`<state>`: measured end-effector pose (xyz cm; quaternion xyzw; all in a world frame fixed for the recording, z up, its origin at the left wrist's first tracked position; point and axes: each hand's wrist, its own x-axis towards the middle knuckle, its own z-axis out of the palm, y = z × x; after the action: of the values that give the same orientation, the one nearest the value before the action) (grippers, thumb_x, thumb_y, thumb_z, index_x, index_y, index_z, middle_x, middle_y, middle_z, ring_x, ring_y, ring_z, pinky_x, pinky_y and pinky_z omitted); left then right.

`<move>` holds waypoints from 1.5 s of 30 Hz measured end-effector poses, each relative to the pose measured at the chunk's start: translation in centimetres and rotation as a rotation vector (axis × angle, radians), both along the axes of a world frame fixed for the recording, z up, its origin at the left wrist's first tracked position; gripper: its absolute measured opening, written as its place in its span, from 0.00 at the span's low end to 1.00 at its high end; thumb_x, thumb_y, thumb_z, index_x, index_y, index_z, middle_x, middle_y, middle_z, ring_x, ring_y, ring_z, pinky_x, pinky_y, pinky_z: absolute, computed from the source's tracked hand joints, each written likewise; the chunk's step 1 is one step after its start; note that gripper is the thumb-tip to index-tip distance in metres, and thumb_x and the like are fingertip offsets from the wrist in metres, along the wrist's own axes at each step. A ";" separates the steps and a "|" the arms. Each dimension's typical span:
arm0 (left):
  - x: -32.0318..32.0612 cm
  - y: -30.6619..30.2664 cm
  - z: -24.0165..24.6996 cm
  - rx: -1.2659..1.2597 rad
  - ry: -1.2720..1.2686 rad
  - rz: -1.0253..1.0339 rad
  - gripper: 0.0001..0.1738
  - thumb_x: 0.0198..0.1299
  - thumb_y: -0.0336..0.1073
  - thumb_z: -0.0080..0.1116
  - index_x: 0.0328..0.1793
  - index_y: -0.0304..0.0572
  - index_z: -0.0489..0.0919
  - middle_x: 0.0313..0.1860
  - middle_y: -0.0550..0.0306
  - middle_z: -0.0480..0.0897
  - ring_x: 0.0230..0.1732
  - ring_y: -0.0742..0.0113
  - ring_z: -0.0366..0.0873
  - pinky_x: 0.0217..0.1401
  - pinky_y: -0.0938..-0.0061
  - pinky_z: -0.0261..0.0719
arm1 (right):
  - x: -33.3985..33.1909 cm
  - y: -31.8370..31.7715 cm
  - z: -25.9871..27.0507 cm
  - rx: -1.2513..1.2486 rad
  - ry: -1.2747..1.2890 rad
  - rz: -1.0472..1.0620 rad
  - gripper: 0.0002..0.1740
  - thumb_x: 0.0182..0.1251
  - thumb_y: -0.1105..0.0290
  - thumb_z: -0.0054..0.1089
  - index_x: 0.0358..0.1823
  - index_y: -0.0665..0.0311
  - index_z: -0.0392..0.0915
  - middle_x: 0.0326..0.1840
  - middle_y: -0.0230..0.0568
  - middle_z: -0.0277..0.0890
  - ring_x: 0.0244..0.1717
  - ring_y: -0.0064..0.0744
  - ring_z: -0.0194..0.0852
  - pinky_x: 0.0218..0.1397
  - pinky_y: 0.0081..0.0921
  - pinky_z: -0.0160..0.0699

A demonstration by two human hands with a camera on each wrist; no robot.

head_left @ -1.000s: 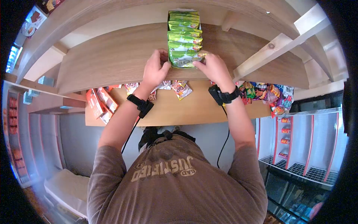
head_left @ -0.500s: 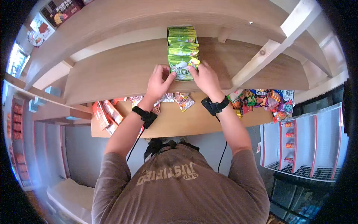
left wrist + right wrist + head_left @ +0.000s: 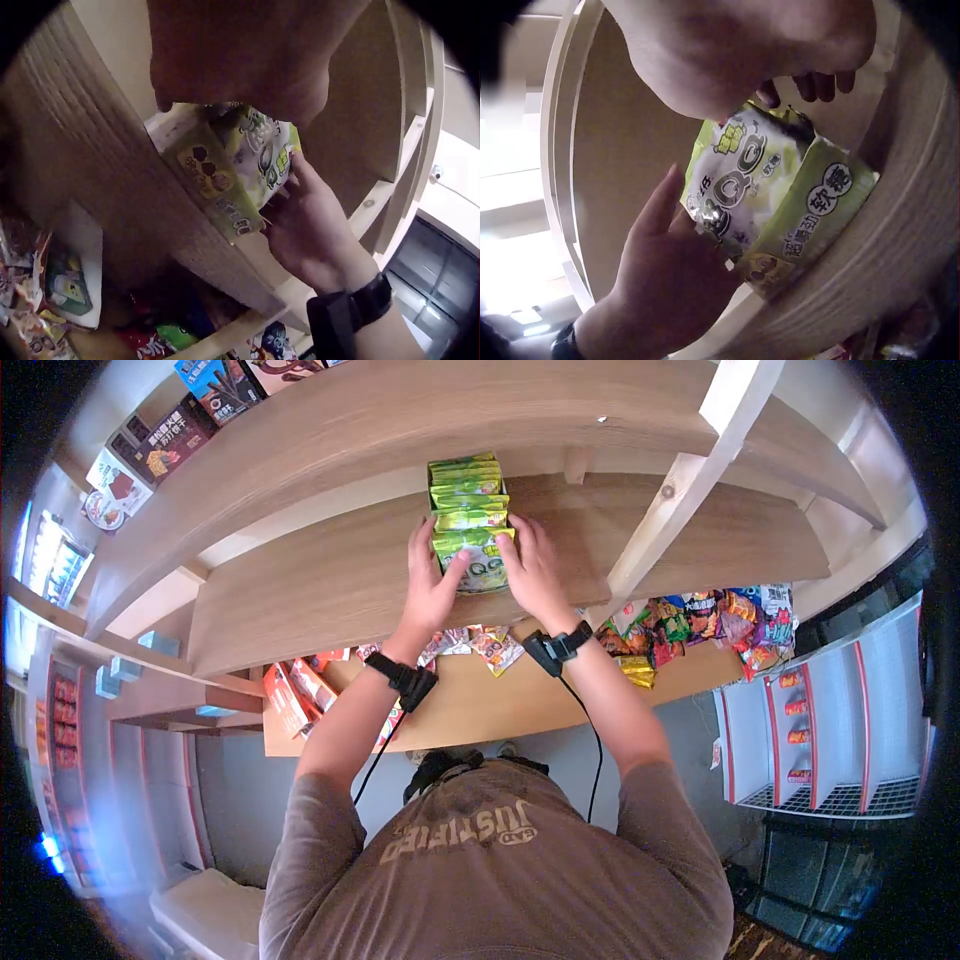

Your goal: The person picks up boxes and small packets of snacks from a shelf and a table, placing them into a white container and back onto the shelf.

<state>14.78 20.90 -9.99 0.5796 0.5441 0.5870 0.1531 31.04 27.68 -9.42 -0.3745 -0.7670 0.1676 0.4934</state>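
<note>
A green open-topped display box of gummy candy bags (image 3: pixel 472 565) stands on the wooden shelf, its bags lined up one behind another. My left hand (image 3: pixel 432 582) holds the box's left side, thumb at the front bag and fingers reaching back along the wall. On the opposite side, my right hand (image 3: pixel 533 572) grips it the same way, its thumb at the front bag's upper edge. The left wrist view shows the box's front wall (image 3: pixel 214 184) near the shelf edge. In the right wrist view, the front bag (image 3: pixel 739 169) leans upright behind the printed front wall.
Below the shelf (image 3: pixel 300 585), a wooden table (image 3: pixel 480 710) carries orange packages (image 3: pixel 290 700) at left and a pile of colourful snack bags (image 3: pixel 700 625) at right. A slanted wooden post (image 3: pixel 655 525) rises right of my right hand. An upper shelf (image 3: pixel 400 420) overhangs the box.
My right hand's fingers have moved from the front bag's corner to the box's right side. Both hands now reach further back along its sides. The head view has shifted.
</note>
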 end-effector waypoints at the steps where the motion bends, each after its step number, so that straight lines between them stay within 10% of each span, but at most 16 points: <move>1: 0.0 0.9 -0.3 0.038 -0.006 0.048 0.36 0.63 0.41 0.59 0.72 0.34 0.57 0.70 0.36 0.61 0.72 0.49 0.58 0.71 0.59 0.59 | -0.5 0.3 -0.1 -0.088 -0.004 0.027 0.27 0.74 0.50 0.42 0.60 0.67 0.69 0.57 0.60 0.68 0.59 0.57 0.66 0.63 0.46 0.65; 13: 1.8 3.0 -0.6 -0.045 -0.342 0.135 0.31 0.64 0.34 0.55 0.71 0.34 0.60 0.64 0.42 0.67 0.65 0.54 0.65 0.69 0.65 0.62 | -1.9 0.6 -1.4 -0.542 -0.090 0.079 0.35 0.73 0.45 0.37 0.64 0.71 0.63 0.59 0.67 0.67 0.61 0.65 0.63 0.65 0.52 0.60; 18: 2.4 1.2 1.3 -0.038 -0.524 0.043 0.41 0.64 0.34 0.57 0.77 0.35 0.47 0.68 0.44 0.64 0.67 0.58 0.63 0.70 0.66 0.62 | -1.2 0.2 -1.6 -0.307 0.216 0.158 0.37 0.68 0.46 0.53 0.63 0.73 0.63 0.58 0.64 0.67 0.61 0.59 0.64 0.66 0.47 0.60; 28: 1.6 1.8 -1.9 -0.035 -0.717 -0.193 0.35 0.74 0.55 0.36 0.77 0.38 0.51 0.70 0.45 0.63 0.70 0.58 0.60 0.73 0.65 0.57 | 1.4 -2.7 -3.6 -0.510 0.308 0.281 0.46 0.68 0.47 0.55 0.72 0.77 0.50 0.72 0.66 0.56 0.73 0.56 0.54 0.74 0.39 0.52; 45: 9.3 5.7 1.0 -0.205 -0.567 -0.363 0.42 0.69 0.51 0.50 0.78 0.34 0.46 0.73 0.43 0.59 0.74 0.58 0.55 0.74 0.67 0.54 | 6.2 1.3 -1.2 -0.304 0.304 -0.113 0.42 0.66 0.55 0.58 0.70 0.78 0.52 0.63 0.68 0.66 0.65 0.58 0.66 0.66 0.39 0.63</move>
<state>24.04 26.64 -8.96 0.4623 0.4240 0.6300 0.4578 37.25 29.00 -10.58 -0.4574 -0.6275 0.3077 0.5499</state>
